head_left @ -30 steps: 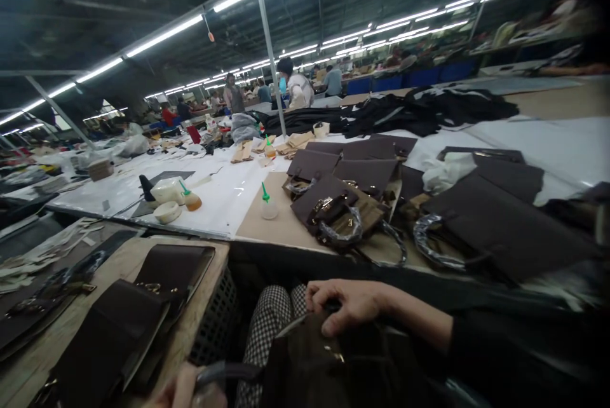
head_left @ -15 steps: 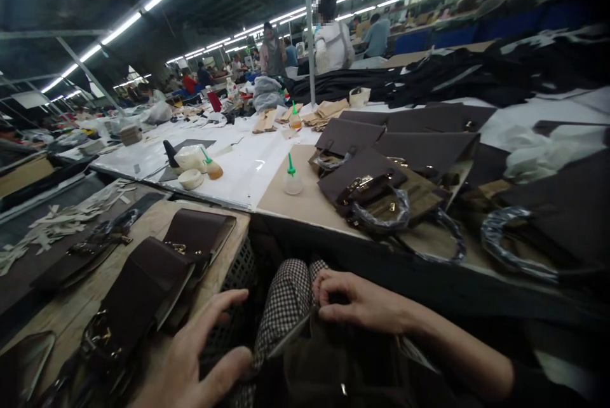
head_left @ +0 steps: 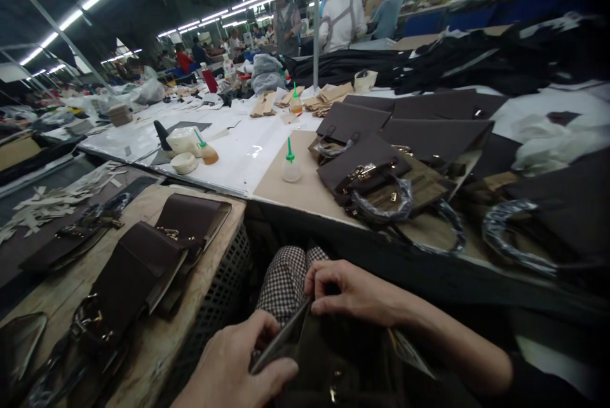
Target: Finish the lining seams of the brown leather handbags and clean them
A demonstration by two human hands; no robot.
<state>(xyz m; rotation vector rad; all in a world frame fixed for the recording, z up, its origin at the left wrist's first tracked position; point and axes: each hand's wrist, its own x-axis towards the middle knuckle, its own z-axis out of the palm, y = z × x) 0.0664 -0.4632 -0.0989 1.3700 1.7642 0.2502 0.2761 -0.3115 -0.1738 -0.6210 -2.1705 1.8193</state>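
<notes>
While sitting at the long table, the person is holding a dark bag in the lap, just above the checked trousers. The left hand is closing around the bag's near edge, thumb on top and fingers curled beneath a thin flap. The right hand is pinching the bag's upper rim, its fingers bent tight against the material. Both hands are lying close together, with the flap between them. On the table ahead, a small bottle with a green tip is standing upright on a brown sheet, just beside a heap of brown handbags with wrapped handles. To the left, a wooden bench is carrying more brown pieces with metal clasps, lying in an overlapping row. Farther back, other workers are standing with their backs turned.
</notes>
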